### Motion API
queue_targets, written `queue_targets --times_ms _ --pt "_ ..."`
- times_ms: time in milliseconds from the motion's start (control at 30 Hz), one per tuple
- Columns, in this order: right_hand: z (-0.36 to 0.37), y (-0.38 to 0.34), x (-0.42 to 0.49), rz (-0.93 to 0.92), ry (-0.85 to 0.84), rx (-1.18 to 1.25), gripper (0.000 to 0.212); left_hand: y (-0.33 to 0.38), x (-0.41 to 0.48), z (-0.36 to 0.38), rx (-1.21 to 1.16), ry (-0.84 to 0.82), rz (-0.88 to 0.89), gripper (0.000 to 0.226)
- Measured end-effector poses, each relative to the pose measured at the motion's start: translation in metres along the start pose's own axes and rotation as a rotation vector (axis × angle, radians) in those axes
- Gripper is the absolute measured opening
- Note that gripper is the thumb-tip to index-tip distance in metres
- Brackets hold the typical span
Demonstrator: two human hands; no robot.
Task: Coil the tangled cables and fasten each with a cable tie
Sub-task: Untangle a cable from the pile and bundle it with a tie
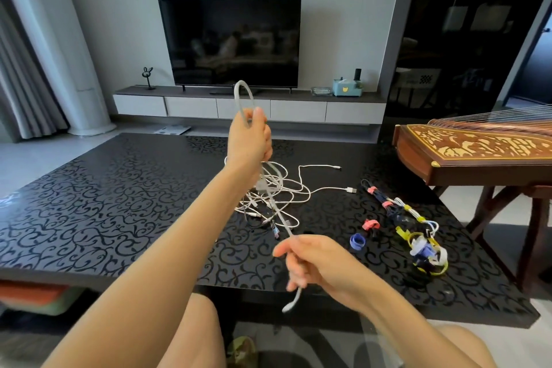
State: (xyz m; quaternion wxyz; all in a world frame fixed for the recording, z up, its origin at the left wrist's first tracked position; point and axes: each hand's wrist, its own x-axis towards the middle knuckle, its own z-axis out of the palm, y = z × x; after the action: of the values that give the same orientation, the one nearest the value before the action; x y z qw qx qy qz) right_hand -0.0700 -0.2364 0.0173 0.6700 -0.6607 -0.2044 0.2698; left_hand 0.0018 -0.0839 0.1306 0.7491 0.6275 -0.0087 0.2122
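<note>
Left hand (250, 137), raised above the table (89, 203), grips a white cable (279, 212) whose loop stands up over its fingers. Nearer, the right hand (310, 260) has its fingers curled round the same cable, its plug end dangling below. Tangled cables (274, 191) lie beneath, with bundled cables (397, 209) and loose ties (357, 241) to the right.

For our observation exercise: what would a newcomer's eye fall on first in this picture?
The left hand holds a white cable looped high, while the right hand grips it nearer the camera. Below, a tangle of cables lies on the black patterned table, coloured cable ties to its right.
</note>
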Motion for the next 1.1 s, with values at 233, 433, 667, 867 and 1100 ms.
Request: queue_targets --times_ms 233,433,667,867,1100 --pt "-0.063 -0.002 -0.024 0.0 0.355 -0.991 0.019 -0.003 0.007 -0.033 0.927 -0.098 0.136 0.025" --pt "-0.047 -0.048 -0.008 -0.352 0.397 -1.116 0.017 -0.029 -0.034 -0.002 0.577 -0.62 -0.442 0.076" --pt "-0.044 -0.07 0.003 -0.298 0.426 -1.115 0.026 -0.043 -0.052 -0.005 0.485 -1.004 -0.466 0.02" --pt "-0.049 -0.065 0.006 -0.585 0.719 -1.678 0.056 -0.043 -0.058 -0.005 0.583 -0.988 -0.5 0.03" --pt "-0.057 -0.037 -0.002 -0.738 0.22 -1.944 0.061 -0.046 -0.059 -0.006 0.588 -1.063 -0.613 0.03"
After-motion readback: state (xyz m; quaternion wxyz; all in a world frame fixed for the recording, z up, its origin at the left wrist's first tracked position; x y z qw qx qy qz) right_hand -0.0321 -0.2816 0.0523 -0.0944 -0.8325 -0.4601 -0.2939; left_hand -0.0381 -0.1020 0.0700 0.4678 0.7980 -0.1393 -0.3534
